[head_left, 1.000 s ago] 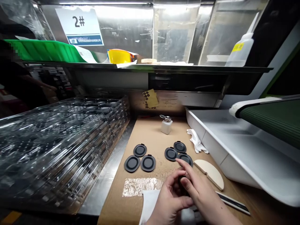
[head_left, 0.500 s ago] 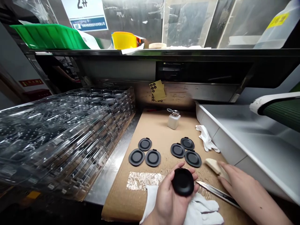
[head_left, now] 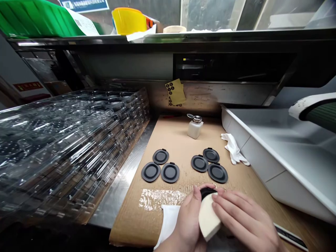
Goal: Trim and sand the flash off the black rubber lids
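My left hand [head_left: 187, 222] cradles a black round cap-like piece [head_left: 206, 192], whose top edge shows behind the sponge. A cream wedge-shaped sponge [head_left: 209, 217] lies against its face, with my right hand [head_left: 244, 217] closed on it. Both hands meet low in the view, above the cardboard [head_left: 141, 224]. Behind them lie black lidded discs: a trio at left, among them this disc [head_left: 170, 172], and another trio at right, including this disc [head_left: 217, 173]. White cloth [head_left: 169, 217], part of a glove, is under my left wrist. A utility knife [head_left: 290, 236] sits partly hidden beside my right hand.
A tall stack of clear plastic trays [head_left: 105, 129] fills the left. A white bottle with a metal top [head_left: 194, 128] stands at the back. On the right are a white glove [head_left: 233, 148] and a large white bin [head_left: 265, 147]. A metal shelf [head_left: 157, 39] crosses above.
My right hand has lifted the sponge off the cardboard and brought it left onto the black piece in my left hand. The camera has tilted down slightly.
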The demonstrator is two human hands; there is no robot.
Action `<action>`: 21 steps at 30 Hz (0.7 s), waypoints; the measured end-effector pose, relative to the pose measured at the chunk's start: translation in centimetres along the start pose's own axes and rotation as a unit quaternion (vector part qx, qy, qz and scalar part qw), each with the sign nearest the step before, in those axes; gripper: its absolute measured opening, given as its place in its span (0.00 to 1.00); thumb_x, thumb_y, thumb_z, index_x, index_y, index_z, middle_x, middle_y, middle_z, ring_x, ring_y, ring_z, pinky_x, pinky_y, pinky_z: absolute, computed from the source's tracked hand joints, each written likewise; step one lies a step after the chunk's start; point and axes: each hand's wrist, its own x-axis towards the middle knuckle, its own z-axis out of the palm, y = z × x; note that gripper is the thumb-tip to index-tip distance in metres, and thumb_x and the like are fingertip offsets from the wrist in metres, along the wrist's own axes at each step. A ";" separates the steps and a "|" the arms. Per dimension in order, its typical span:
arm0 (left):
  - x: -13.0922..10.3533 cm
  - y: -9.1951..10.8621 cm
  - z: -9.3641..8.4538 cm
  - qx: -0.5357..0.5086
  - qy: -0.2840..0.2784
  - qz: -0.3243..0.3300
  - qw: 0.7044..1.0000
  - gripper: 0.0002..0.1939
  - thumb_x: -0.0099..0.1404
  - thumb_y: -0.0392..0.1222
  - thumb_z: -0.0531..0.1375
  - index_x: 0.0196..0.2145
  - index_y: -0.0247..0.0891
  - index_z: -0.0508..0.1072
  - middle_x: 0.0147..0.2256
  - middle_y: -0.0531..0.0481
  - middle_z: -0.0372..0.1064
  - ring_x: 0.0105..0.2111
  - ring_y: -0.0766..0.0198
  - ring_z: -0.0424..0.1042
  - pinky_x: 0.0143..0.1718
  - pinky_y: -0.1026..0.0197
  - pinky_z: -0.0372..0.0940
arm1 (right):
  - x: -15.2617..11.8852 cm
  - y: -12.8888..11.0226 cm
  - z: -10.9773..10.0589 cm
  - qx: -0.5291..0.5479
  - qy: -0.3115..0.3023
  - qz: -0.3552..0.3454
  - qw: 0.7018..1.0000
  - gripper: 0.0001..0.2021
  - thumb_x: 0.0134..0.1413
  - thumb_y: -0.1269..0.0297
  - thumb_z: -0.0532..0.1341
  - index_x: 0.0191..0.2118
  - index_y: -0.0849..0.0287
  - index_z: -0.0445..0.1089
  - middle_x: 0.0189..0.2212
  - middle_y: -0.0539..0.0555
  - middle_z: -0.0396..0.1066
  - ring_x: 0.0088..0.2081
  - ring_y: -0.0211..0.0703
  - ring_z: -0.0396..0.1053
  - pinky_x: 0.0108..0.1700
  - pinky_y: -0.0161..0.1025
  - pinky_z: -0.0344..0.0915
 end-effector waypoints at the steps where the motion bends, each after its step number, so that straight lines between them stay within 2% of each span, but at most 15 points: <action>1: 0.0 0.0 0.0 0.007 0.015 -0.004 1.000 0.17 0.62 0.48 0.50 0.37 0.31 0.70 0.39 0.38 0.71 0.42 0.54 0.68 0.47 0.53 0.56 | 0.3 0.3 0.2 0.007 -0.009 -0.015 1.000 0.13 0.55 0.74 0.49 0.40 0.67 0.69 0.38 0.59 0.72 0.46 0.46 0.65 0.49 0.47 0.61; 4: 0.1 -0.2 -0.1 0.005 0.033 -0.004 0.999 0.19 0.62 0.50 0.50 0.38 0.32 0.70 0.38 0.38 0.71 0.41 0.54 0.68 0.45 0.53 0.57 | 0.0 0.8 -0.1 0.025 -0.035 -0.006 0.999 0.12 0.57 0.71 0.49 0.42 0.66 0.68 0.40 0.59 0.71 0.48 0.46 0.65 0.49 0.46 0.62; 7: 0.3 -0.5 -0.1 -0.020 0.010 0.015 1.000 0.21 0.60 0.53 0.50 0.36 0.31 0.70 0.36 0.37 0.71 0.39 0.52 0.69 0.45 0.51 0.57 | -1.5 0.1 -0.8 0.029 -0.046 0.055 0.997 0.13 0.59 0.65 0.48 0.42 0.62 0.68 0.39 0.58 0.72 0.47 0.44 0.66 0.47 0.42 0.64; 10: 0.4 -0.7 0.0 -0.050 -0.003 0.015 0.999 0.20 0.60 0.53 0.51 0.34 0.32 0.71 0.36 0.37 0.71 0.40 0.51 0.69 0.46 0.49 0.57 | -2.5 -0.8 -1.1 0.022 -0.062 0.089 0.994 0.12 0.58 0.65 0.49 0.40 0.59 0.68 0.36 0.55 0.73 0.44 0.40 0.67 0.45 0.37 0.65; 13: 0.3 -0.6 0.1 -0.036 0.007 0.010 0.999 0.17 0.61 0.49 0.52 0.34 0.31 0.71 0.36 0.39 0.71 0.39 0.53 0.69 0.46 0.51 0.57 | -1.9 -0.4 -0.8 0.056 -0.065 0.084 0.993 0.13 0.58 0.65 0.49 0.43 0.62 0.67 0.38 0.57 0.71 0.46 0.42 0.66 0.46 0.40 0.65; 16: 0.2 -0.3 0.2 -0.020 0.020 0.007 1.000 0.16 0.62 0.46 0.51 0.36 0.32 0.71 0.38 0.40 0.71 0.39 0.56 0.68 0.45 0.54 0.58 | -0.9 0.7 -0.5 0.093 -0.063 0.066 0.991 0.13 0.56 0.70 0.50 0.46 0.64 0.65 0.40 0.60 0.70 0.47 0.45 0.64 0.47 0.45 0.64; 21: 0.0 -0.3 0.4 -0.059 -0.014 0.007 0.998 0.17 0.63 0.47 0.48 0.36 0.31 0.69 0.37 0.39 0.71 0.40 0.54 0.68 0.47 0.49 0.56 | -1.7 0.9 -1.4 0.068 -0.097 0.058 0.991 0.14 0.54 0.71 0.52 0.46 0.64 0.65 0.40 0.59 0.70 0.48 0.44 0.64 0.46 0.40 0.64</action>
